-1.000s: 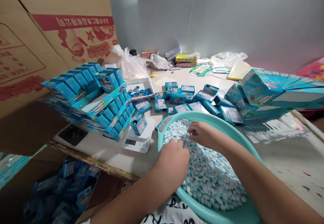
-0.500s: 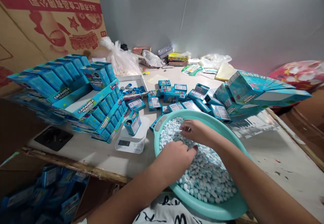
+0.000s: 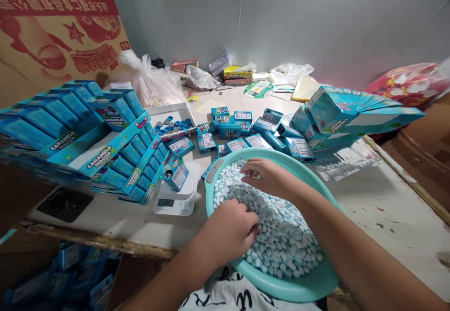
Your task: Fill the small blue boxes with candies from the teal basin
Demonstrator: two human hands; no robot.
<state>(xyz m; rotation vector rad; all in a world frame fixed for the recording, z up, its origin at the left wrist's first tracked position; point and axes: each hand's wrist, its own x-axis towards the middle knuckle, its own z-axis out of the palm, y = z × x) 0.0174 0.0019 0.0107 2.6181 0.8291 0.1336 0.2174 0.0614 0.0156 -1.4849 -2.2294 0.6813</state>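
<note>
A turquoise plastic basin (image 3: 216,179) full of small white and pale-blue candies (image 3: 281,236) stands in front of me. My left hand (image 3: 230,226) is at its near left side, fingers curled closed over the candies; whatever lies inside them is hidden. Across from it, my right hand (image 3: 265,176) rests over the candies near the far side, palm down, with thumb and fingers apart. Left of the basin, a small blue candy box (image 3: 176,172) with a round opening stands on a white digital kitchen scale (image 3: 181,203).
Stacked display trays (image 3: 116,149) of blue boxes rise at left. Loose blue boxes (image 3: 230,132) lie behind the basin, beside a shallow white tray (image 3: 186,109) of round caps. Folded blue display cartons (image 3: 344,114) lie at right. A carton of boxes (image 3: 70,273) sits below the table edge.
My left hand has drawn slightly toward me and its fingers have curled in. My right hand's fingers have spread a little. The whole view has shifted slightly.
</note>
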